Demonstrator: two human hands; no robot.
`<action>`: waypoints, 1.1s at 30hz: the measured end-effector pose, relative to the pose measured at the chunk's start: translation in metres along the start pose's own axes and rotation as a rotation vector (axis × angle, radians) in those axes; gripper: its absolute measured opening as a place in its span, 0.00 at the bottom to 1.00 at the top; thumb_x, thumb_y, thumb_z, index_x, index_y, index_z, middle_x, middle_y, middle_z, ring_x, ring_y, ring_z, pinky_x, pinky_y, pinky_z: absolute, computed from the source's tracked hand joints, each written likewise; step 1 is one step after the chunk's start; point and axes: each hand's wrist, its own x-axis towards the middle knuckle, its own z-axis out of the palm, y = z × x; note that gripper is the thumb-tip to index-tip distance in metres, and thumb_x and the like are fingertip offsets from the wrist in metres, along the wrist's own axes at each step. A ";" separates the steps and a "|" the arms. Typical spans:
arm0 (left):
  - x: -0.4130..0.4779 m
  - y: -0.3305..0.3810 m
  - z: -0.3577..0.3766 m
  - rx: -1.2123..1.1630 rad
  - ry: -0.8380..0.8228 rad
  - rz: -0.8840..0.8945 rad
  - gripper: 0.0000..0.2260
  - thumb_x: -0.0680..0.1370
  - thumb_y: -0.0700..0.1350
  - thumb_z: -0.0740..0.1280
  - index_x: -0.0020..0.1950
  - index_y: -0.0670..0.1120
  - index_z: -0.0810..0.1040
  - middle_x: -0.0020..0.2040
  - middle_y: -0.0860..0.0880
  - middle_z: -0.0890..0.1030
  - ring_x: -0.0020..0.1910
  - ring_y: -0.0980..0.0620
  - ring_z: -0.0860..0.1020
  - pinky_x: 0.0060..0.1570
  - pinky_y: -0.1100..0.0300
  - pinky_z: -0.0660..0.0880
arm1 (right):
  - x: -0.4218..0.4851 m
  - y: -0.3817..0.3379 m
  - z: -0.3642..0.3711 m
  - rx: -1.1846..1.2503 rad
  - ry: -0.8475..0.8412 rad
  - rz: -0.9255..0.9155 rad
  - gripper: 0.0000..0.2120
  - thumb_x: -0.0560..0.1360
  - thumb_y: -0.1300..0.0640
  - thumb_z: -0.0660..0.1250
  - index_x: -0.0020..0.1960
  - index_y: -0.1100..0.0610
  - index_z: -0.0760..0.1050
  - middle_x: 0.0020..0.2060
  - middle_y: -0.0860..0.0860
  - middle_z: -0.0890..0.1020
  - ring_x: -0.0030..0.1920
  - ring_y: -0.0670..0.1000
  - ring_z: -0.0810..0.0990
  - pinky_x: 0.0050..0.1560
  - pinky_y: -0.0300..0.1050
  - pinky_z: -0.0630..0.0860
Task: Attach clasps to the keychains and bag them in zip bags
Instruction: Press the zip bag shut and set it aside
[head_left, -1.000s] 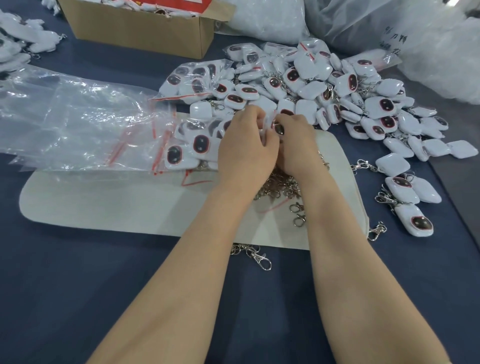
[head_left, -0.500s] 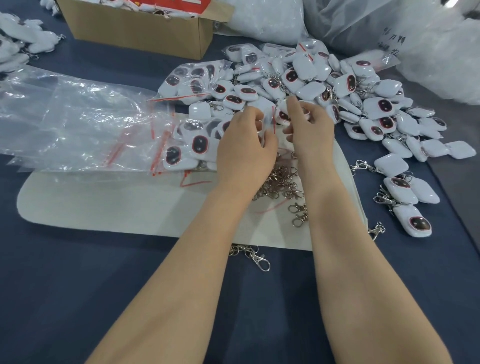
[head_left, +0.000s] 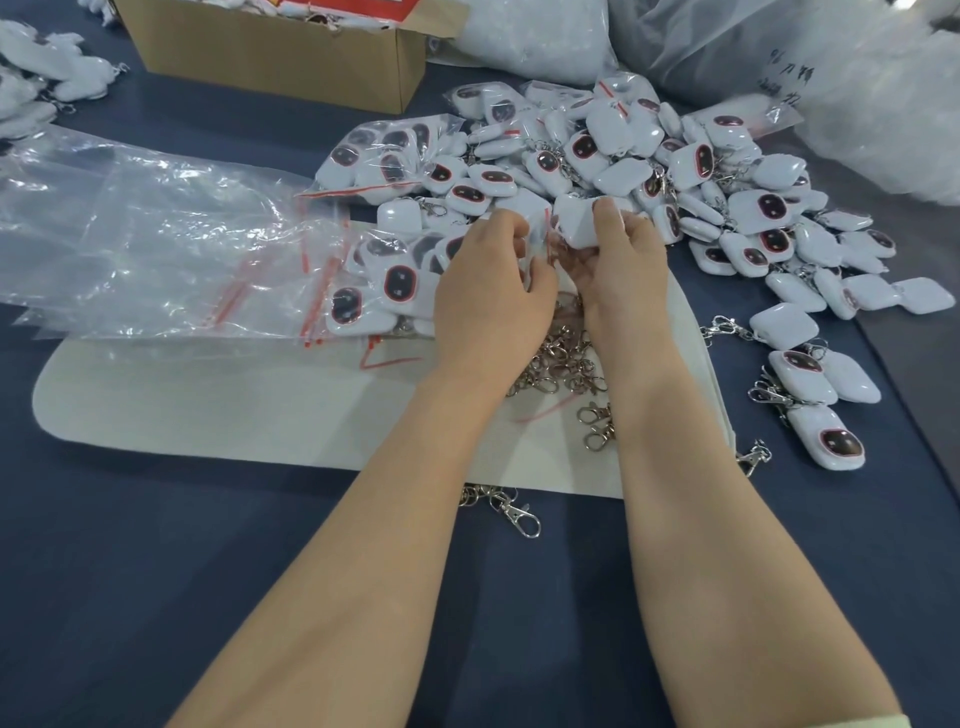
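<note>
My right hand (head_left: 621, 265) grips a white square keychain (head_left: 574, 223), holding it inside the mouth of a small clear zip bag (head_left: 543, 244) with a red strip. My left hand (head_left: 491, 301) pinches the bag's other edge. Both hands meet above a heap of metal clasps (head_left: 563, 358) on a white mat (head_left: 208, 405). A large pile of white keychains (head_left: 675, 187) with dark oval faces spreads behind and to the right. Several bagged keychains (head_left: 384, 291) lie left of my left hand.
A stack of clear zip bags (head_left: 145, 244) lies at the left. A cardboard box (head_left: 280, 57) stands at the back, with big plastic sacks (head_left: 831, 78) at the back right. Loose clasps (head_left: 511, 512) lie on the blue cloth near the mat's front edge.
My hands rose off the clasp heap and moved slightly right. The keychain, earlier hidden between my fingers, now shows in my right hand at the bag's mouth.
</note>
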 end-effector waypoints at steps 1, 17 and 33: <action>0.000 0.000 0.000 0.006 0.002 0.002 0.09 0.77 0.45 0.64 0.56 0.45 0.74 0.51 0.50 0.77 0.44 0.54 0.75 0.44 0.61 0.70 | 0.001 0.002 0.000 -0.061 0.019 -0.008 0.08 0.80 0.59 0.63 0.52 0.65 0.73 0.40 0.58 0.78 0.40 0.54 0.78 0.39 0.44 0.77; -0.001 0.001 0.001 0.051 -0.001 0.009 0.09 0.78 0.47 0.63 0.56 0.45 0.74 0.51 0.51 0.78 0.45 0.53 0.75 0.42 0.61 0.68 | -0.006 -0.001 0.000 0.077 -0.097 0.071 0.07 0.80 0.64 0.61 0.43 0.60 0.73 0.35 0.53 0.80 0.33 0.48 0.79 0.37 0.41 0.77; -0.002 0.002 0.000 0.057 -0.003 -0.002 0.10 0.77 0.45 0.64 0.57 0.45 0.74 0.52 0.50 0.77 0.46 0.53 0.74 0.43 0.63 0.64 | -0.004 0.005 -0.001 -0.063 -0.194 0.036 0.13 0.82 0.59 0.57 0.48 0.62 0.78 0.40 0.58 0.81 0.44 0.57 0.80 0.45 0.48 0.78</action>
